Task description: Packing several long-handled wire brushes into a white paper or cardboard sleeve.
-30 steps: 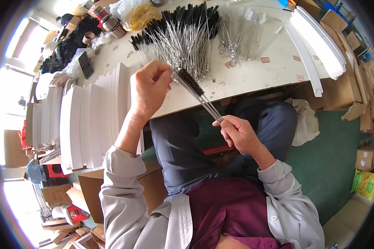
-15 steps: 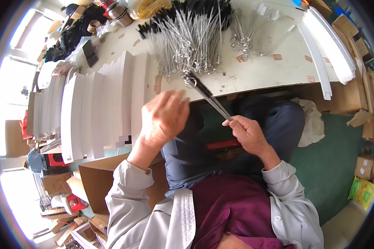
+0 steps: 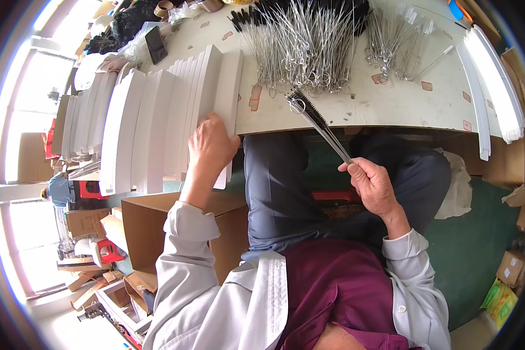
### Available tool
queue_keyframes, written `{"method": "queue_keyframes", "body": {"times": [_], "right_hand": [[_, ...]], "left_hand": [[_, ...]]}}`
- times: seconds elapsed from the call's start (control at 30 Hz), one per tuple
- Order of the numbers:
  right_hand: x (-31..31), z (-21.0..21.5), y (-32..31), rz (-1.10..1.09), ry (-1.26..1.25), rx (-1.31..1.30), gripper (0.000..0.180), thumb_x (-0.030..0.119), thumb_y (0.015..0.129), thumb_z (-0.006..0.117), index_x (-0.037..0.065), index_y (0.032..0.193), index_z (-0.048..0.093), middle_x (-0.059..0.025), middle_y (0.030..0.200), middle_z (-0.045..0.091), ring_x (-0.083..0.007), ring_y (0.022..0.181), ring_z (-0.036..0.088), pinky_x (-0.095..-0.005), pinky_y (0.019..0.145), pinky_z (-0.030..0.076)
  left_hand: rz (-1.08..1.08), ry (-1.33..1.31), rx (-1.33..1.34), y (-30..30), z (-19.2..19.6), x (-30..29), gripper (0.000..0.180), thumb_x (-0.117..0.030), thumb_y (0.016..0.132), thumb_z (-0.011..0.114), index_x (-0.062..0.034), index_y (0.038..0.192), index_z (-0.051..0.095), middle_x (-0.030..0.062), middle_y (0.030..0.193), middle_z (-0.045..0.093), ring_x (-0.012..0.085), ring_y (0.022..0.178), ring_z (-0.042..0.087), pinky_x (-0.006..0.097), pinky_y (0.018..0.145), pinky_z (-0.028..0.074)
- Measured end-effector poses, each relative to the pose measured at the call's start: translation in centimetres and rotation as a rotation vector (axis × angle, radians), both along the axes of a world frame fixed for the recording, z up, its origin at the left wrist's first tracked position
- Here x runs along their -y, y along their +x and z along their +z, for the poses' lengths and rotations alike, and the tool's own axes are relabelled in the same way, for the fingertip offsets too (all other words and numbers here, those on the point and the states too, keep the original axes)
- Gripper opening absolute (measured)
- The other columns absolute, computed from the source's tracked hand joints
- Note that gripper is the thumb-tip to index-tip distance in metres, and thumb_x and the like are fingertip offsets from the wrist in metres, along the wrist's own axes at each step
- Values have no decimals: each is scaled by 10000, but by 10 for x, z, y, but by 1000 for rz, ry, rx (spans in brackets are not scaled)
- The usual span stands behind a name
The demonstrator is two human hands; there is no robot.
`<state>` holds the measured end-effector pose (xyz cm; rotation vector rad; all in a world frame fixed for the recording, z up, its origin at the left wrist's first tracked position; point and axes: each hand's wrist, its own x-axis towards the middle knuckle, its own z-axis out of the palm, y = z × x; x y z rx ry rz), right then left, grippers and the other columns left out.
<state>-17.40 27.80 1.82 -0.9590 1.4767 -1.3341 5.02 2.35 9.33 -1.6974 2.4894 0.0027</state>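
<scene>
My right hand (image 3: pixel 374 185) pinches a small bunch of thin wire-handled brushes (image 3: pixel 319 122) near their lower end. Black bristles and a wire ring show at the upper end, over the table's front edge. My left hand (image 3: pixel 211 144) is at the near part of a long white box (image 3: pixel 226 87), the rightmost of a row. Its fingers are curled over the box and the thumb lies on the right side; part of the grip is hidden. Beyond the hands lies a big pile of similar brushes (image 3: pixel 309 46), wire loops toward me and black bristles away.
More long white boxes (image 3: pixel 151 122) stand packed along the table's left side. A smaller group of wire brushes (image 3: pixel 388 41) lies right of the pile. White strips (image 3: pixel 496 87) rest at the right edge. An open cardboard box (image 3: pixel 151 233) stands below left, and a dark phone (image 3: pixel 156 45) lies behind the boxes.
My left hand has moved left from near the brush bunch to the rightmost white box. My right hand still holds the brushes. The whole view has shifted a little.
</scene>
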Motion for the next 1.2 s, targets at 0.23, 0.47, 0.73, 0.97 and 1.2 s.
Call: {"method": "queue_keyframes", "body": {"times": [0.23,0.47,0.73,0.97,1.2], "right_hand": [[-8,0,1,14,6,47,246,208,1097,574,7,1057,709,76,656,392,-32,598,332,-232,519,297],[-11,20,6,93,-4,98,266,221,1096,579,-1,1043,716,67,654,435,-31,603,364,-232,524,312],[-28,41,17,285,93,156,275,219,1090,590,-17,1052,726,62,646,465,-33,593,388,-234,532,345],[-28,33,22,320,136,56,288,244,1086,597,-3,1028,733,37,641,489,-53,594,421,-254,539,369],[-24,32,19,287,185,49,289,247,1083,597,2,1022,738,6,653,552,-63,601,458,-265,551,403]], "left_hand": [[240,547,-817,20,14,3,420,-226,837,683,102,1100,687,160,944,716,248,854,704,422,781,616],[249,995,-1656,18,9,3,485,-225,914,558,86,1286,562,185,1026,660,246,854,649,384,812,553],[145,920,-1870,-4,0,10,500,-200,959,630,67,1361,498,188,1044,625,226,838,607,373,765,533],[94,893,-2013,-19,7,-4,472,-202,977,617,69,1346,502,171,1029,594,212,862,582,356,767,509],[112,869,-2016,-23,-2,-22,461,-235,969,635,80,1292,543,174,1030,610,214,822,570,370,769,490]]}}
